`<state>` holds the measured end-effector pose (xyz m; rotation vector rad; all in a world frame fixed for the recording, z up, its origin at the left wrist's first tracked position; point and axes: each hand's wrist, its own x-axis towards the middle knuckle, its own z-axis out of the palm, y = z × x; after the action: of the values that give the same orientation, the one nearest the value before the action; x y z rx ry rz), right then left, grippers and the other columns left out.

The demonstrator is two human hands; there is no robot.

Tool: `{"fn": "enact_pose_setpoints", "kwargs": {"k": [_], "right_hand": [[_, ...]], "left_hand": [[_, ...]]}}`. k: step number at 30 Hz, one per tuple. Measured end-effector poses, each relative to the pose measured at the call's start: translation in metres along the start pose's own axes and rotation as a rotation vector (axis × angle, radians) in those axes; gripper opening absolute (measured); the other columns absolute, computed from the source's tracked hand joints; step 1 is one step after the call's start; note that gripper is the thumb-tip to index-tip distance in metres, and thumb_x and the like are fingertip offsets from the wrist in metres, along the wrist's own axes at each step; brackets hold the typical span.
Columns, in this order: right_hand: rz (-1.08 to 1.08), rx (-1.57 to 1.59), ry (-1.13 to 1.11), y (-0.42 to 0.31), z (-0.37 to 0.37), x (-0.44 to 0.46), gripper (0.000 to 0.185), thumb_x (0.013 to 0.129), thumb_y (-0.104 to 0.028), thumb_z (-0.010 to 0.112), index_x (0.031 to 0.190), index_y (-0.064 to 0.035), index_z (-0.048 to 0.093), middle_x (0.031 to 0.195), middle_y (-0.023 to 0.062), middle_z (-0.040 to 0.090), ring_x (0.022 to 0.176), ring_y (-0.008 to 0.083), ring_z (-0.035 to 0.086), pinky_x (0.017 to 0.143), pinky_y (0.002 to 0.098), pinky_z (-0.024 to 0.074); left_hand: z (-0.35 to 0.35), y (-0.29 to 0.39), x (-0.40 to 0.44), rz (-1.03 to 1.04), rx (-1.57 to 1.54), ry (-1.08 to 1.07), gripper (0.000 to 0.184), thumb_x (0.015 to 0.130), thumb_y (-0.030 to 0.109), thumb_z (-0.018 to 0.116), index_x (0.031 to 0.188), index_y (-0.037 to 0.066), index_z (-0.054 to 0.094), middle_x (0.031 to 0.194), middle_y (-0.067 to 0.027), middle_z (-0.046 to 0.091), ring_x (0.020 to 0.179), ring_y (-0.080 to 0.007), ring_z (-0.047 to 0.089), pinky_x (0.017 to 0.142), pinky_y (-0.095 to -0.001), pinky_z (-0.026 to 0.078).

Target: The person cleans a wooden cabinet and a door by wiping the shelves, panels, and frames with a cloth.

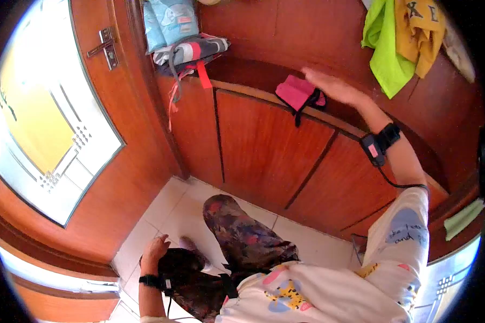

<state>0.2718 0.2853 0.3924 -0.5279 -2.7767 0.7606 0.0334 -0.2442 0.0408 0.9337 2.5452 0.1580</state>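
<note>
My right hand (331, 87) reaches out over the wooden ledge, its fingers straight and held together, with nothing seen in its grasp. Just beside it lies a folded pink cloth item (296, 92) with black edging and a black strap that hangs over the ledge's front. Whether the fingertips touch the cloth I cannot tell. Low on the left, my left hand (155, 248) hangs near my leg above the tiled floor, holding nothing visible, its fingers loosely apart.
A stack of folded striped fabric (191, 51) with a light blue package (170, 22) on it sits at the ledge's left end. Green (388, 51) and yellow cloths (421, 35) hang at upper right. Left stands a wooden door (140, 177) with a metal handle (108, 48).
</note>
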Motion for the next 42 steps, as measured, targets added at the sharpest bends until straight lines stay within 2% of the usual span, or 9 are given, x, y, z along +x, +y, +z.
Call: {"fn": "enact_pose_setpoints", "kwargs": {"k": [1,2,3,11,18,22,30,38,42], "right_hand": [[0.112,0.05,-0.169,-0.02,0.007,-0.011,0.07,0.094,-0.055,0.029,0.143,-0.0056,0.023,0.151,0.0077,0.017,0.138,0.0205,0.019,0.112,0.033,0.0174],[-0.128,-0.156,-0.188,0.047,0.022,0.022,0.072,0.092,-0.06,0.029,0.145,-0.0124,0.017,0.152,0.0094,0.007,0.14,0.025,0.01,0.113,0.0394,0.0131],[0.113,-0.445,-0.17,0.025,0.03,0.01,0.072,0.091,-0.062,0.029,0.146,-0.0171,0.016,0.152,0.012,0.003,0.14,0.0313,0.003,0.113,0.0439,0.0094],[0.158,-0.656,-0.254,0.043,0.027,0.112,0.081,0.082,-0.075,0.019,0.146,-0.0259,0.014,0.152,0.0136,0.005,0.139,0.0381,0.003,0.11,0.0558,0.0062],[0.12,-0.75,-0.245,0.026,0.05,0.226,0.081,0.086,-0.069,0.023,0.145,-0.0124,0.019,0.151,0.0151,0.01,0.14,0.0352,0.003,0.112,0.044,0.0083],[-0.065,-0.636,-0.339,-0.017,0.057,0.25,0.075,0.088,-0.065,0.018,0.147,-0.0174,0.012,0.152,0.0084,0.013,0.14,0.0286,0.011,0.111,0.0518,0.0096],[-0.169,-0.566,-0.189,-0.002,0.112,0.38,0.071,0.09,-0.059,0.029,0.145,-0.0142,0.018,0.151,0.0108,0.014,0.137,0.0363,0.016,0.111,0.0436,0.0119],[-0.407,-0.445,-0.498,-0.053,0.114,0.319,0.066,0.092,-0.053,0.028,0.144,-0.0134,0.021,0.148,0.016,0.022,0.136,0.0352,0.02,0.111,0.0446,0.0168],[-0.214,-0.485,-0.324,-0.073,0.124,0.262,0.064,0.092,-0.045,0.03,0.144,-0.0091,0.02,0.145,0.0251,0.022,0.135,0.0389,0.021,0.11,0.0465,0.0198]], "left_hand": [[-0.012,0.009,-0.007,0.026,0.002,0.084,0.034,0.084,0.023,0.055,0.116,0.011,0.059,0.106,-0.0185,0.062,0.098,-0.0373,0.058,0.085,-0.0443,0.046],[-0.016,0.013,-0.014,0.091,-0.026,0.166,0.03,0.085,0.024,0.055,0.11,0.01,0.063,0.104,-0.0167,0.063,0.097,-0.0353,0.058,0.084,-0.043,0.046],[-0.019,0.016,-0.02,0.093,-0.023,0.163,0.03,0.085,0.024,0.055,0.11,0.01,0.063,0.104,-0.0167,0.063,0.097,-0.0353,0.058,0.084,-0.043,0.046],[-0.015,0.065,0.004,0.092,-0.204,0.54,0.021,0.083,0.026,0.059,0.09,0.009,0.067,0.095,-0.0089,0.065,0.093,-0.0286,0.059,0.08,-0.0382,0.047],[-0.018,0.082,0.035,0.11,-0.132,0.531,0.017,0.083,0.023,0.058,0.087,0.01,0.067,0.092,-0.0076,0.065,0.092,-0.0275,0.059,0.08,-0.0377,0.047],[-0.024,0.092,0.054,0.112,-0.196,0.51,0.017,0.083,0.023,0.057,0.087,0.01,0.067,0.092,-0.0076,0.065,0.092,-0.0269,0.059,0.081,-0.0376,0.047],[-0.023,0.094,0.11,0.232,-0.142,0.496,0.016,0.081,0.021,0.054,0.08,0.008,0.064,0.084,-0.0088,0.064,0.083,-0.0291,0.06,0.076,-0.0404,0.047],[-0.011,0.077,0.153,0.317,-0.06,0.487,0.015,0.081,0.021,0.055,0.076,0.008,0.061,0.082,-0.0109,0.064,0.077,-0.0308,0.061,0.066,-0.044,0.049],[-0.012,0.069,0.146,0.269,0.054,0.479,0.014,0.081,0.02,0.055,0.077,0.009,0.062,0.08,-0.0107,0.063,0.076,-0.032,0.06,0.066,-0.0447,0.049]]}}
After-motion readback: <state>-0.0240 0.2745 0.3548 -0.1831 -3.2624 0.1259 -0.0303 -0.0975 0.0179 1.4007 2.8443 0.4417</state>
